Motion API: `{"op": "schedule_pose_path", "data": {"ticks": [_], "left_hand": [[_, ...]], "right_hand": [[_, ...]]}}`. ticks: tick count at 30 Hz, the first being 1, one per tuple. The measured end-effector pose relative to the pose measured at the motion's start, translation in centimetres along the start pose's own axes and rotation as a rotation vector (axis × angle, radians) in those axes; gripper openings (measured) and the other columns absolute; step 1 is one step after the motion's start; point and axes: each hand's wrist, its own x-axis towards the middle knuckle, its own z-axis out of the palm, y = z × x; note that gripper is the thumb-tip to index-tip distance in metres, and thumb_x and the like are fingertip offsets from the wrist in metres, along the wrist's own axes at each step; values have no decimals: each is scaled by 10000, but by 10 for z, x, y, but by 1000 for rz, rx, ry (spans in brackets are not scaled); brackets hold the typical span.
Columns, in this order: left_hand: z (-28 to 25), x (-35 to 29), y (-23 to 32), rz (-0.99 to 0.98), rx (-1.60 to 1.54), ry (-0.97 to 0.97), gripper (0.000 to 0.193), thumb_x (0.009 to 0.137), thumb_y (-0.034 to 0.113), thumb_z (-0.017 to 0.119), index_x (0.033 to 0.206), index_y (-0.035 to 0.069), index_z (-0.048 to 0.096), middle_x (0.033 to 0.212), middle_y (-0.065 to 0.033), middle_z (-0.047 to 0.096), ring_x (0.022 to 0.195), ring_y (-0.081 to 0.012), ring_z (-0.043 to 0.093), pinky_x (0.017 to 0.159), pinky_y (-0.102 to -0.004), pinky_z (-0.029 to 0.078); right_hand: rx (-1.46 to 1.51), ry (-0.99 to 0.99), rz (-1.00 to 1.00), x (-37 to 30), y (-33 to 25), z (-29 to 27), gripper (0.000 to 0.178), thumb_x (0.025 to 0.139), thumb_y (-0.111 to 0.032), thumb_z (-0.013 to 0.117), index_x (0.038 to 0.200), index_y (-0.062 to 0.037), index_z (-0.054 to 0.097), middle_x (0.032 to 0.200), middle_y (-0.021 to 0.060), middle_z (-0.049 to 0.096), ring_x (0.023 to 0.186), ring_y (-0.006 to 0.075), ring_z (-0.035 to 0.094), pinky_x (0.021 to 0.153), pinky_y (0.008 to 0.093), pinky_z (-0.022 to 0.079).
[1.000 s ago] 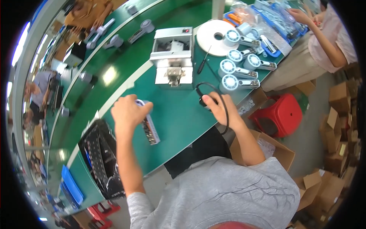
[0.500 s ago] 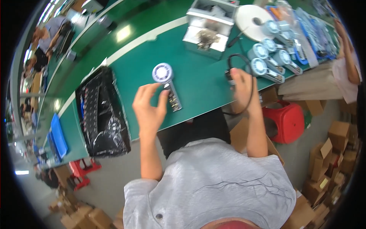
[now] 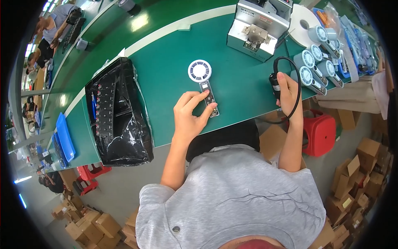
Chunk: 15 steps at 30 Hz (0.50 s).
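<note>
On the green table lies a small handheld fan (image 3: 200,71) with a round white head and an exposed circuit board along its narrow handle. My left hand (image 3: 190,114) has its thumb and fingertips closed on that handle, below the fan head. At the right, my right hand (image 3: 289,93) grips a black electric screwdriver (image 3: 274,85), held apart from the fan; a black cable (image 3: 297,99) loops from it around my wrist. The screwdriver's tip is hard to make out.
A grey screw feeder (image 3: 257,35) stands at the back, beside a white reel (image 3: 302,25). Several light-blue fans (image 3: 306,75) cluster at the right. A black plastic-lined tray (image 3: 124,145) with rows of dark parts lies left. A red stool (image 3: 323,133) is below the table edge.
My left hand has come down onto the fan's handle and closed on it. The right hand still grips the screwdriver. The whole view has shifted, placing the table's contents farther right.
</note>
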Motion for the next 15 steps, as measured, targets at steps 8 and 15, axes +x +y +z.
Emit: {"op": "schedule_pose_path", "data": {"ticks": [8, 15], "left_hand": [[-2, -16, 10, 97, 191, -122, 769, 780, 312, 935, 1408, -7, 628, 1457, -198, 536, 1322, -434, 547, 1070, -527, 502], [14, -29, 5, 145, 207, -35, 763, 816, 192, 907, 1484, 15, 584, 1535, -222, 539, 1273, -421, 603, 1035, -499, 524]], "right_hand": [[163, -2, -274, -16, -28, -14, 635, 1121, -557, 459, 1059, 25, 708, 696, 45, 628, 537, 92, 571, 496, 253, 432], [748, -131, -810, 29, -148, -54, 1097, 905, -959, 203, 1179, 2, 657, 962, 176, 684, 676, 269, 646, 601, 380, 505]]}}
